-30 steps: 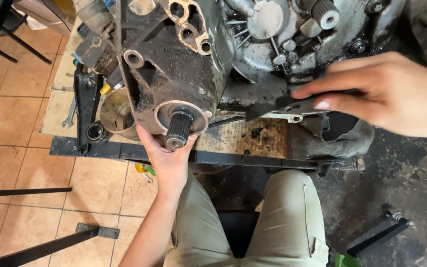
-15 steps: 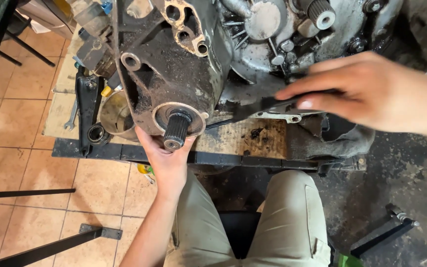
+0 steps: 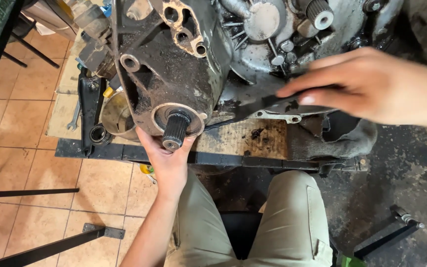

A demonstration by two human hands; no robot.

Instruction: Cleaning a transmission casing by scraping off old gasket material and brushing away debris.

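Even, soft daylight fills the head view, brightest on the tiled floor (image 3: 21, 133) at left; the greasy floor at right is dim; the right hand (image 3: 371, 86) is smeared by motion blur; the left hand (image 3: 166, 160) is sharp; dull glare sits on the metal casing (image 3: 184, 64); edges bow slightly.

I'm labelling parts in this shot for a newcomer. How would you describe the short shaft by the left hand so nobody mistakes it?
Start at the big grimy gearbox casing on the low bench. At its near lower corner, just above the left hand, a stubby splined shaft pokes out of a round flange. Unlike the pale-tipped splined shaft at the top, it is dark.
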